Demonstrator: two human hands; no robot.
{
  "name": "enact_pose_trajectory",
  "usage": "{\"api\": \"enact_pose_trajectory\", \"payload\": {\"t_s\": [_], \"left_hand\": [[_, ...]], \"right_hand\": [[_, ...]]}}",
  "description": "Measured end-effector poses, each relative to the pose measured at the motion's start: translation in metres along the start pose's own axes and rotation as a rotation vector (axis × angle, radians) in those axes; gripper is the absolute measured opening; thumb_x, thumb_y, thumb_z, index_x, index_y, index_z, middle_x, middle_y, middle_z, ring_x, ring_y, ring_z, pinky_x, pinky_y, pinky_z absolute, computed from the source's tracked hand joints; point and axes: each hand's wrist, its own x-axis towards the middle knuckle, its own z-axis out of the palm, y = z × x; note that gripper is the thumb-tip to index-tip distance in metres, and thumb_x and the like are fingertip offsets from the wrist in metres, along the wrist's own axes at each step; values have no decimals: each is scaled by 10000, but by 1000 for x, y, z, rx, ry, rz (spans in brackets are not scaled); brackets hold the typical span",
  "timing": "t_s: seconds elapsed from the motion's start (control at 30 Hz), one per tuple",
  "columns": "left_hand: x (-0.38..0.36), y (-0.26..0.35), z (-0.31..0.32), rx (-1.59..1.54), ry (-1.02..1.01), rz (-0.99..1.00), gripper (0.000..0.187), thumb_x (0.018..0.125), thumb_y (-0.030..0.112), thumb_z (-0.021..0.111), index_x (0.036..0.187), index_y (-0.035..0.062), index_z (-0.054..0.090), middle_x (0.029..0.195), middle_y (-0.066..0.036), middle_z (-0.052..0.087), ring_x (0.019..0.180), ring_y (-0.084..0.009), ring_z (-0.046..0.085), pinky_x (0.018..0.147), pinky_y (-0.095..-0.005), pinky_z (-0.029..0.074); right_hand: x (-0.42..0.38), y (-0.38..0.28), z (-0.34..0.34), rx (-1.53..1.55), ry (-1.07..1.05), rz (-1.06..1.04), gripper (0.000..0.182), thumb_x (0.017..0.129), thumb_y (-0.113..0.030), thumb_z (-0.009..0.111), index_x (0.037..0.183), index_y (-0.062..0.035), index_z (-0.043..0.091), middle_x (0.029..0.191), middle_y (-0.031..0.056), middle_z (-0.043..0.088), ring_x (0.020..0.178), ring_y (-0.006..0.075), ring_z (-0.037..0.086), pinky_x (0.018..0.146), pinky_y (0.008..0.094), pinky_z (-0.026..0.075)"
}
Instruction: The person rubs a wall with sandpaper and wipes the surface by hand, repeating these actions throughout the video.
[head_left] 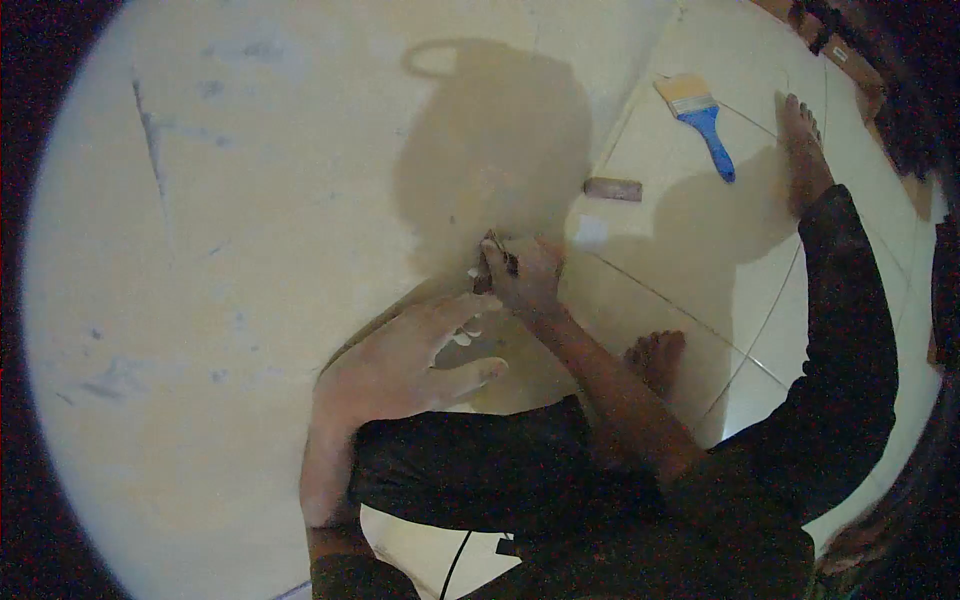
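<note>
My right hand point(525, 275) is closed, thumb and fingers together, around a small dark thing point(483, 280) whose kind I cannot tell. It is close against a large pale surface point(250, 300) with a smooth, plaster-like look. My left hand point(400, 355) comes in from below with its thumb apart and its fingers stretched towards the right hand. Those fingertips end right beside the small dark thing. Pale dust coats the back of the left hand. Some small white spots show below its fingers.
A wide paintbrush point(708, 130) with a blue handle lies on the tiled floor point(780, 330) at the upper right. Nearer my hands are a small brownish block point(612, 189) and a whitish square patch point(591, 231). My bare feet and dark-clothed legs point(850, 320) frame the right side.
</note>
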Motion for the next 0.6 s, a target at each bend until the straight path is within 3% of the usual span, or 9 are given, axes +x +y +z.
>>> {"api": "enact_pose_trajectory", "payload": {"t_s": [0.1,0.2,0.3,0.4,0.5,0.6], "left_hand": [[1,-1,0,-55,-25,-23,663,910,411,738,1393,-5,556,1212,-214,684,1082,-318,683,979,-401,533],[5,-7,2,-58,-43,15,658,912,411,738,1380,-18,561,1219,-210,682,1102,-312,677,977,-399,533],[6,-7,-3,1,-38,14,643,910,407,741,1357,-23,572,1215,-205,682,1096,-311,679,955,-403,543],[3,-5,-1,8,-36,10,627,907,407,747,1332,-24,584,1191,-202,686,1077,-316,686,927,-407,554],[2,-6,-1,2,-26,18,623,905,413,750,1321,-21,589,1177,-201,687,1078,-314,686,929,-409,550],[6,-8,1,-37,-50,18,633,904,422,751,1328,-18,585,1180,-203,686,1090,-309,682,950,-408,540]], "right_hand": [[16,-17,-2,146,103,3,115,911,-157,737,864,-57,704,771,94,703,646,261,667,589,394,513],[64,-38,-13,47,192,-108,107,906,-151,735,853,-60,713,770,95,702,637,260,667,596,392,523],[57,-19,-2,150,204,-113,102,910,-155,738,883,-61,711,763,89,699,614,246,655,575,384,515],[11,-14,-11,103,-57,12,122,915,-172,740,894,-63,689,754,89,694,617,246,648,583,382,510],[15,-27,-6,197,18,60,145,918,-190,748,893,-70,669,751,86,693,605,255,638,585,389,506],[61,-37,-6,-43,263,-190,142,918,-179,753,886,-77,660,744,83,687,565,263,614,560,402,479]]}}
